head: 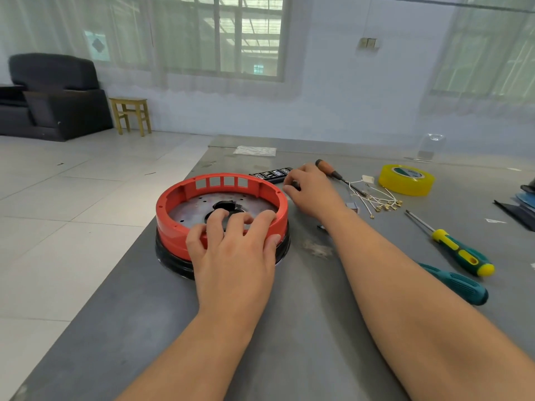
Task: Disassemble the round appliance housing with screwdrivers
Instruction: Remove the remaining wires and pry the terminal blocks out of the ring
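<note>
On the grey table, centre: red housing, left hand gripping its 6 o'clock rim. Right hand, at 2 o'clock, pinches a small dark item (unidentifiable). Risk: housing sliding off the nearby left edge.

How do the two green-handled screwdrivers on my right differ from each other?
The green-and-yellow screwdriver shows its whole length, bare shaft pointing away toward the wires; the plain teal screwdriver shows only its handle, the rest hidden behind the right forearm. The first has yellow bands and a yellow cap, the second none. Both lie untouched on the grey table.
</note>
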